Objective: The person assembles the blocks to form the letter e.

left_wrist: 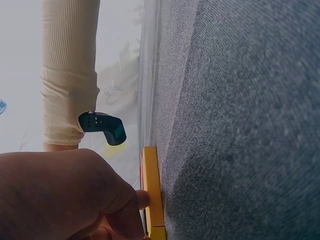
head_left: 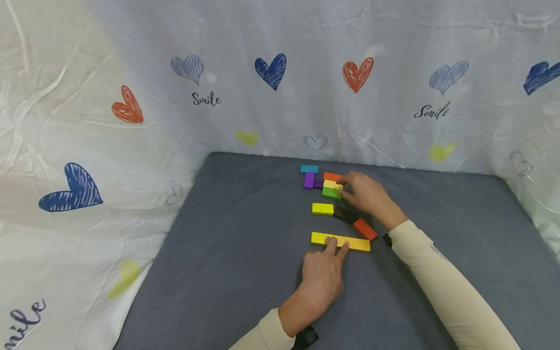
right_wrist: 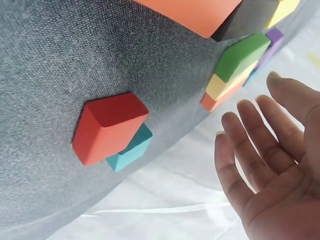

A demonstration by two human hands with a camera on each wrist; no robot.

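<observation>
On grey cloth (head_left: 218, 243), the left hand (head_left: 323, 274) rests 2 extended, ungripping fingers on 2 end-to-end yellow rectangular blocks (head_left: 359, 245), while the right hand (head_left: 369, 194), grip slack, is beside orange, cream and green rectangular blocks (head_left: 331, 193).

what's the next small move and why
Probably a light nudge with the right hand to square up the orange block, cream block and green block: it is right beside them, while the left hand touches the near yellow row.

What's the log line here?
left hand: touching two end-to-end yellow blocks | right hand: holding nothing, near green block, cream block
</observation>
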